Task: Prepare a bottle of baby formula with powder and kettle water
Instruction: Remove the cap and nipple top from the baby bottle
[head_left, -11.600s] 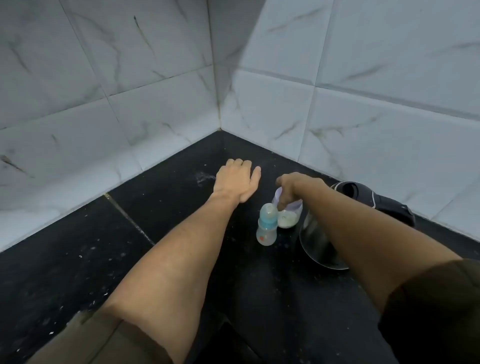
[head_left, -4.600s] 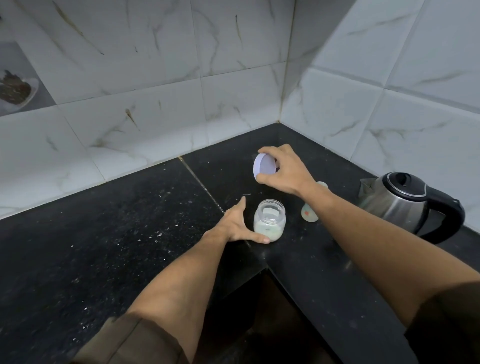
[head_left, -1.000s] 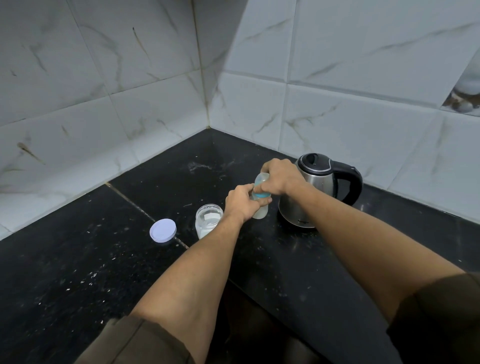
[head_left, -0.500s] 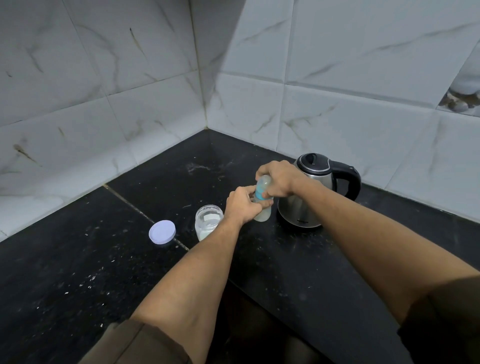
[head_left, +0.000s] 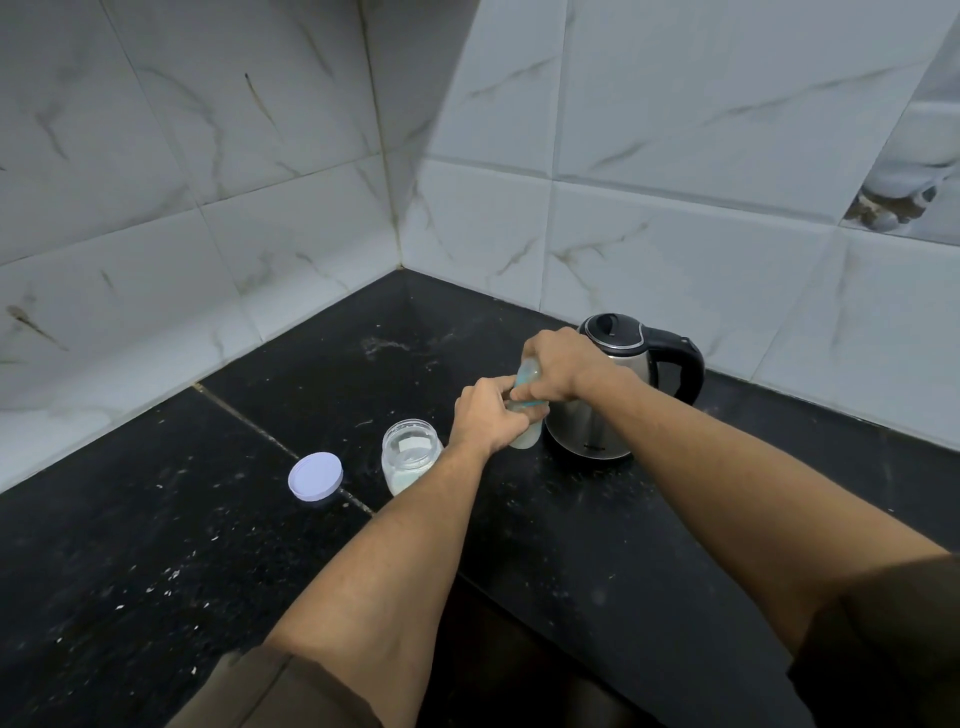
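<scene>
A small clear baby bottle (head_left: 525, 437) with a blue collar stands on the black counter (head_left: 597, 530), mostly covered by both hands. My left hand (head_left: 485, 418) grips the bottle's body. My right hand (head_left: 558, 364) is closed over its clear cap and blue top. An open glass jar (head_left: 410, 464) of white powder stands just left of my left wrist. Its lilac lid (head_left: 316, 476) lies flat further left. A steel kettle (head_left: 618, 387) with a black lid and handle stands right behind the bottle, lid shut.
White marble tiles form a wall corner behind the counter. A seam (head_left: 270, 441) crosses the counter past the jar. The counter's inner edge drops off near my left elbow. White specks are scattered over the left part of the counter.
Both hands have stayed on the bottle over the last second, the right hand shifting slightly on its top. Before that, the jar's lid came off and was laid on the counter.
</scene>
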